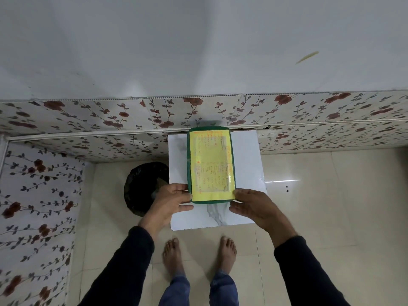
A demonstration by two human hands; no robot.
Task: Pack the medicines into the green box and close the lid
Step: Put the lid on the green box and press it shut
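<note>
The green box point(189, 151) lies on a small white marble-patterned table point(245, 151). Its lid is down, and a yellow sheet with handwriting covers most of the top. My left hand point(172, 200) holds the box's near left corner, thumb on the lid edge and fingers under the side. My right hand point(254, 206) grips the near right corner in the same way. No medicines are visible; the box's inside is hidden by the lid.
A black bin with a dark liner point(143, 188) stands on the floor just left of the table. Floral-patterned wall panels point(88, 120) run behind and along the left. My bare feet point(198, 255) stand on beige tiles close to the table's front edge.
</note>
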